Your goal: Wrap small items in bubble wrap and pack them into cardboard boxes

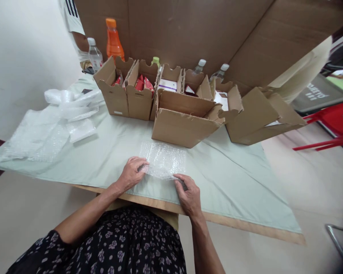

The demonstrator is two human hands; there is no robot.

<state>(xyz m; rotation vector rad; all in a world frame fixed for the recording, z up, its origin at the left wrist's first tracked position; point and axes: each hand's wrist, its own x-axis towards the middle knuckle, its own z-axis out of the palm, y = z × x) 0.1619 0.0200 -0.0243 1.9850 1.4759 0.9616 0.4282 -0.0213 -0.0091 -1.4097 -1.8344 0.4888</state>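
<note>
A clear sheet of bubble wrap [164,156] lies on the table before me, its near edge folded or rolled up a little. My left hand [133,170] grips the near left corner, fingers curled over it. At the near right corner, my right hand [188,190] pinches the edge between thumb and fingers. Whether anything is wrapped inside the near fold, I cannot tell. Just beyond the sheet stands an open cardboard box [185,127].
Several open cardboard boxes [140,102] with red packets and white cartons line the back. More bubble wrap [42,131] and wrapped pieces lie at left. Bottles, one an orange bottle [114,42], stand behind. Another cardboard box [251,118] sits at right, near a red chair [338,121].
</note>
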